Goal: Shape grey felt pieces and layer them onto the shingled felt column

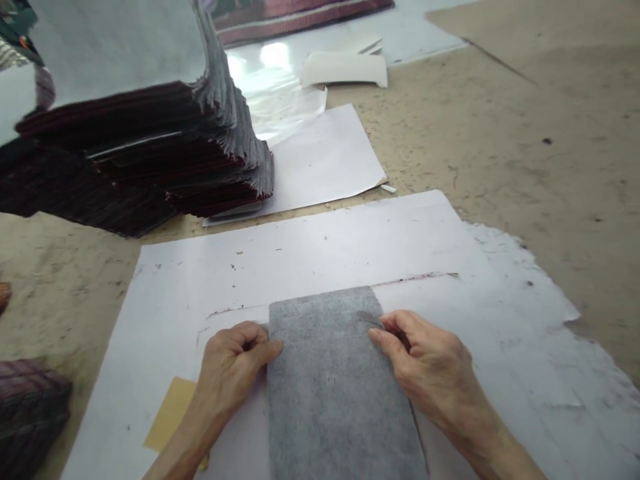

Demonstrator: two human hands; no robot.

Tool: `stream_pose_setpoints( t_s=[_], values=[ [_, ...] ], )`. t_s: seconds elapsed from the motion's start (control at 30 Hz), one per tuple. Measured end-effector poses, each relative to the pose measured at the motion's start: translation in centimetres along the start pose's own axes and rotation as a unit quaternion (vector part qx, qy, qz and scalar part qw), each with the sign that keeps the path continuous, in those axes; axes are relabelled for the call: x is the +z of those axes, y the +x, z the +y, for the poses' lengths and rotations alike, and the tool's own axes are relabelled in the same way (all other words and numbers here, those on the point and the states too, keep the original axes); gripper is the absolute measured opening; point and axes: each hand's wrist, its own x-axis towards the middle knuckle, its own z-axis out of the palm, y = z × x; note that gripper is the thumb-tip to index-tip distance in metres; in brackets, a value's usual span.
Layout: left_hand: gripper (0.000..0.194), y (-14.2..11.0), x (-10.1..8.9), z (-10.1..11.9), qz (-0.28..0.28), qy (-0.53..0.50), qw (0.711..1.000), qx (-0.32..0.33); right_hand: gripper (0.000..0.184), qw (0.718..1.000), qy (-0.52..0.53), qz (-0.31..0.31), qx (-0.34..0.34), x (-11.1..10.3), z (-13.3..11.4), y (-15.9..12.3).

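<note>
A grey felt-like sheet (333, 393) lies on a large white paper (310, 260) right in front of me. My left hand (230, 363) is closed, its fingers curled, with the thumb pressing on the sheet's left edge. My right hand (425, 363) is closed too, pinching the sheet's right edge near its top corner. A thin dark line runs across the white paper just beyond the sheet's far edge.
A tall leaning stack of dark maroon pieces with grey backs (150, 153) stands at the far left on another white paper (325, 160). A tan card (170, 410) peeks out by my left wrist. More maroon fabric (27, 413) sits bottom left. A white folded piece (345, 67) lies far off.
</note>
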Motion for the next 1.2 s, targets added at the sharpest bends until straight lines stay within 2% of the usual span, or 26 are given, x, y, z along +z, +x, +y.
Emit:
stream_pose_setpoints(
  t_s=[0.27, 0.43, 0.53, 0.63, 0.7, 0.77, 0.83, 0.9, 1.03, 1.1, 1.2],
  values=[
    [0.031, -0.2, 0.1, 0.1, 0.001, -0.012, 1.0, -0.004, 0.02, 0.998, 0.027, -0.025, 0.045, -0.2, 0.1, 0.2],
    [0.029, -0.1, 0.3, 0.8, 0.016, 0.04, 0.999, -0.019, 0.024, 0.998, 0.022, -0.014, 0.057, 0.5, 0.5, 0.2],
    [0.027, -0.3, 0.6, 1.2, 0.032, 0.075, 0.996, -0.025, 0.022, 1.0, -0.015, 0.024, 0.004, 0.9, 0.8, -0.2],
    [0.021, -0.7, 1.0, 1.2, 0.06, 0.125, 0.99, -0.008, 0.022, 0.987, -0.083, 0.086, -0.11, 0.8, 0.8, -0.2],
    [0.011, -1.0, 1.2, 1.0, 0.096, 0.15, 0.983, 0.043, 0.027, 0.972, -0.111, 0.09, -0.188, 0.4, 0.9, 0.2],
    [0.024, -1.0, 1.3, 0.8, 0.123, 0.16, 0.973, 0.114, 0.033, 0.963, -0.114, 0.056, -0.239, 0.0, 1.0, 1.0],
    [0.038, -0.7, 1.1, 0.8, 0.109, 0.16, 0.967, 0.166, 0.035, 0.96, -0.104, 0.015, -0.258, -0.3, 1.2, 1.9],
    [0.043, -0.2, 0.7, 1.0, 0.062, 0.166, 0.966, 0.189, 0.035, 0.962, -0.094, -0.029, -0.253, -0.6, 1.2, 2.7],
    [0.048, 0.8, -0.1, 1.6, -0.013, 0.175, 0.966, 0.192, 0.021, 0.973, -0.073, -0.107, -0.19, -1.0, 0.9, 3.5],
    [0.049, 1.0, -0.3, 1.7, -0.031, 0.168, 0.967, 0.188, 0.012, 0.976, -0.049, -0.116, -0.175, -0.9, 0.7, 3.4],
    [0.048, 1.0, -0.4, 1.7, -0.037, 0.154, 0.967, 0.199, 0.009, 0.976, 0.022, -0.097, -0.192, -0.6, 0.7, 2.8]
  ],
)
